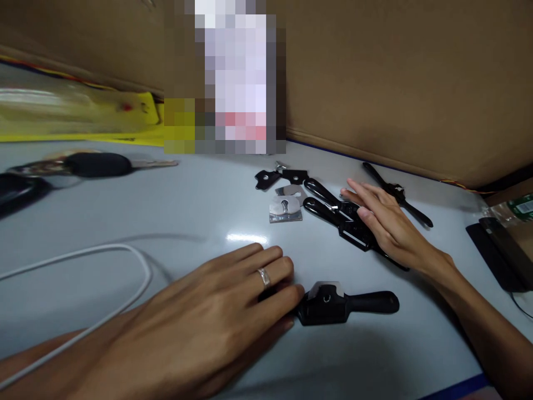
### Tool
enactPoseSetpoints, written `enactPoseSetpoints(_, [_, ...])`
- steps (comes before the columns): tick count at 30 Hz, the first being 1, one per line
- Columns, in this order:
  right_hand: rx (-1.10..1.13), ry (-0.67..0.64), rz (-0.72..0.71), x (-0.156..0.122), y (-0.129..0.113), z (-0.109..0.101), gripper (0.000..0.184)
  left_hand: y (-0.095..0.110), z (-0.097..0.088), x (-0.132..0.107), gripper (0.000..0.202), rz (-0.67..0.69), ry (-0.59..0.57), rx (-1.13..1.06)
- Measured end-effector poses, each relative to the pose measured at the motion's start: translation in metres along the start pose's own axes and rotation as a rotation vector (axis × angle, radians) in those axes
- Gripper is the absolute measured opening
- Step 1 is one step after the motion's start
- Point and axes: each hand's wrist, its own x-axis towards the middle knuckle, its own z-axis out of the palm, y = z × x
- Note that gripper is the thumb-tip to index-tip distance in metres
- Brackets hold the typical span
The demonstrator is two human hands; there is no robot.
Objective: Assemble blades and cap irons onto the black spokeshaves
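My left hand (216, 311) lies palm down on the grey table, a ring on one finger, its fingertips over one handle of a black spokeshave (345, 304). My right hand (387, 225) rests flat, fingers stretched out, on top of a second black spokeshave body (333, 214). A third black spokeshave (395, 194) lies just beyond that hand. Two silver blades (286, 208) and small black cap pieces (280, 178) lie left of my right hand.
A white cable (104, 255) loops across the table at left. A black-handled tool (95, 165) lies at the far left. Brown cardboard (395, 83) walls the back. Yellow packaging (83, 119) sits back left. A dark flat object (497, 250) lies at right.
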Motion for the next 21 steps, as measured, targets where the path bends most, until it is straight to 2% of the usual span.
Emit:
enactPoseSetpoints(3, [-0.007,0.072,0.024,-0.005,0.004,-0.003,0.061,0.001,0.000,-0.001,0.038,0.000,0.003,0.003])
enactPoseSetpoints(5, [-0.029,0.195,0.080,-0.011,0.007,-0.014,0.059,0.001,0.002,-0.002,0.037,0.003,0.031,0.008])
enactPoseSetpoints(7, [-0.097,0.331,0.122,-0.016,0.011,-0.028,0.048,0.002,0.006,-0.004,0.036,0.009,0.044,0.010])
enactPoseSetpoints(9, [-0.177,0.387,0.116,-0.018,0.017,-0.039,0.031,0.002,0.010,-0.006,0.035,0.005,0.075,0.012])
enactPoseSetpoints(11, [-0.217,0.334,0.079,-0.018,0.022,-0.042,0.027,0.003,0.014,-0.008,0.036,0.000,0.110,0.007])
enactPoseSetpoints(15, [-0.227,0.144,0.032,-0.017,0.031,-0.030,0.046,0.003,0.013,-0.008,0.038,0.002,0.123,0.008])
enactPoseSetpoints(18, [-0.240,0.039,0.020,-0.019,0.033,-0.023,0.040,0.003,0.008,-0.002,0.039,0.006,0.105,0.030])
enactPoseSetpoints(21, [-0.248,-0.007,0.011,-0.023,0.031,-0.025,0.038,0.002,0.005,0.004,0.039,0.017,0.088,0.035])
